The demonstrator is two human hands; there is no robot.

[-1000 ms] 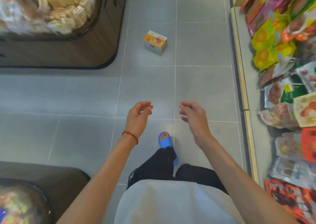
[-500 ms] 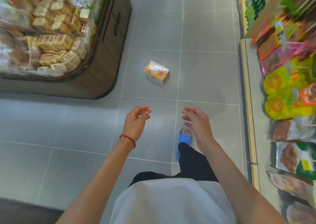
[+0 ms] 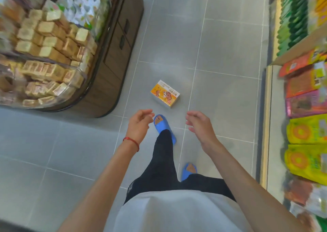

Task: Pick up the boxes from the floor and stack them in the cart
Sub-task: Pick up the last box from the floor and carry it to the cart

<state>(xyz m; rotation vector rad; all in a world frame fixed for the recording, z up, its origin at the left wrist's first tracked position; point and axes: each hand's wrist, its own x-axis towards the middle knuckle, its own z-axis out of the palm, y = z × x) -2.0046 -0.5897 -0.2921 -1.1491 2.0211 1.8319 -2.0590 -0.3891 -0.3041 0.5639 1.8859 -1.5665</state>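
One orange-and-white box (image 3: 165, 93) lies flat on the grey tiled floor (image 3: 228, 55), just ahead of the leading blue sandal (image 3: 163, 127) and beside the curved snack display (image 3: 58, 51). Both hands hang above the floor, short of the box — left hand (image 3: 139, 127) and right hand (image 3: 200, 127), each grip loosely wide, fingers curled, holding nothing.

Shelf packets (image 3: 306, 132) blurred, perhaps snacks
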